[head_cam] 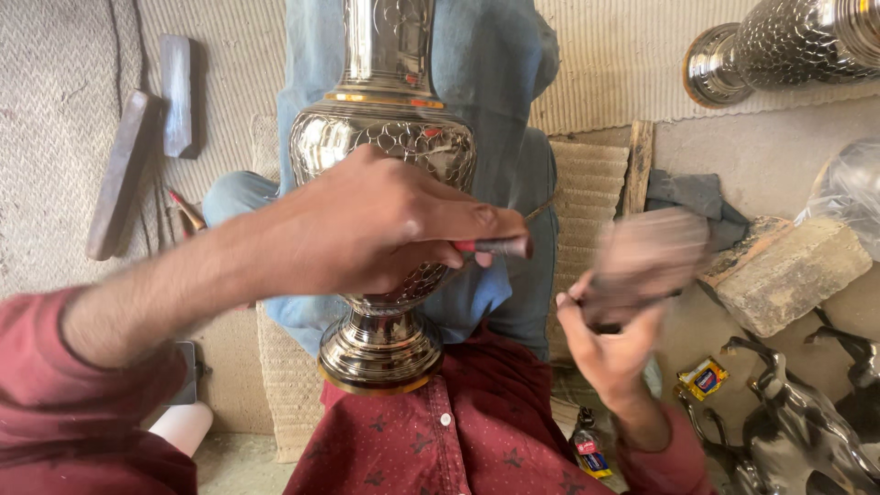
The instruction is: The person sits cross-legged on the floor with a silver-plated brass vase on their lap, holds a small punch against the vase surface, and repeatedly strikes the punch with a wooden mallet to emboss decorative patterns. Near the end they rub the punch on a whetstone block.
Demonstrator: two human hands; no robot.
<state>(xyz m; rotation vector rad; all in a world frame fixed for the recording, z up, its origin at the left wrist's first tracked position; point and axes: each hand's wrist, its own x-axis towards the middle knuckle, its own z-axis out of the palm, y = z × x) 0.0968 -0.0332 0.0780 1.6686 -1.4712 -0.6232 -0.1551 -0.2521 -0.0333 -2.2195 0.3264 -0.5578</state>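
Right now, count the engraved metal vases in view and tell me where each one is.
2. One vase lies across the person's lap, under the left hand. A second vase lies on the mat at the top right, cut off by the frame. Others may lie out of view.

Bright, even daylight is filling the scene. Glare is streaking along the polished metal vase (385, 137). Motion blur is smearing the right hand (623, 312) and the block (646, 257) it is gripping; the left hand (385, 229) is rendering slightly soft. Shadows are staying soft.
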